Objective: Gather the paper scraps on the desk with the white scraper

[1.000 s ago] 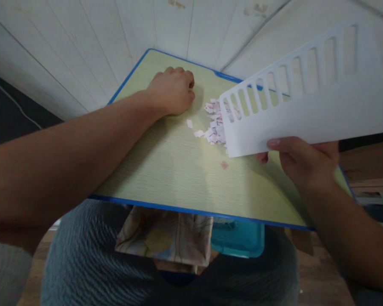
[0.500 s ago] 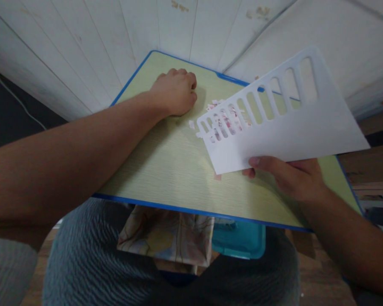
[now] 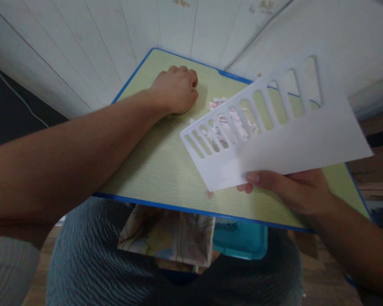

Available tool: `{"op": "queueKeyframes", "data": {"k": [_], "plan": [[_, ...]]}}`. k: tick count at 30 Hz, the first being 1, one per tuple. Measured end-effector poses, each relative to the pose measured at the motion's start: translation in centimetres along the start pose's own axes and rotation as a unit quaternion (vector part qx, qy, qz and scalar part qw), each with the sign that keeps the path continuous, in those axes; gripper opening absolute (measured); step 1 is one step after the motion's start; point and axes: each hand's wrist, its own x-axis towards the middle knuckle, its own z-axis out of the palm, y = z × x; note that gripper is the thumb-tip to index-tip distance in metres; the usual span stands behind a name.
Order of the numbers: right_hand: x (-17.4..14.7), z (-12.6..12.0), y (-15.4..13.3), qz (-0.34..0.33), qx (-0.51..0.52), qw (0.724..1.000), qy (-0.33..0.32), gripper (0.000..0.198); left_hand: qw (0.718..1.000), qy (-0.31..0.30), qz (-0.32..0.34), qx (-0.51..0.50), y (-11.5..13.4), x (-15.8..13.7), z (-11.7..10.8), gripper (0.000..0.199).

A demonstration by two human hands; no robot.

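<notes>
Slotted white sheet [image 3: 293,140] in right hand [image 3: 290,189] (above paper scraps [image 3: 232,121])

Teal container [image 3: 241,242] and patterned bag [image 3: 166,240] below.

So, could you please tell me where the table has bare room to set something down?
The table is bare along the near blue edge, between the left forearm and the white slotted sheet. It is crowded behind: paper scraps lie between the left hand and the sheet held by the right hand.
</notes>
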Motion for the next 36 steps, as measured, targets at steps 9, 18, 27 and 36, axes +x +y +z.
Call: {"op": "queueKeyframes", "data": {"k": [9,18,27,36], "plan": [[0.4,0.0,0.2,0.036,0.003,0.999,-0.008,0.029,1.0,0.004,-0.001,0.017,-0.4,0.2,0.4,0.044],[0.6,-0.2,0.1,-0.006,-0.051,0.998,-0.028,0.029,1.0,0.003,0.014,0.017,0.0,0.0,0.2,0.045],[0.4,0.3,-0.5,-0.005,-0.026,0.997,-0.075,0.022,1.0,0.005,0.017,0.021,0.1,0.1,0.1,0.043],[0.3,0.3,-0.9,0.001,0.035,0.995,-0.098,0.021,1.0,-0.008,-0.008,-0.004,-0.2,0.0,0.0,0.045]]}}
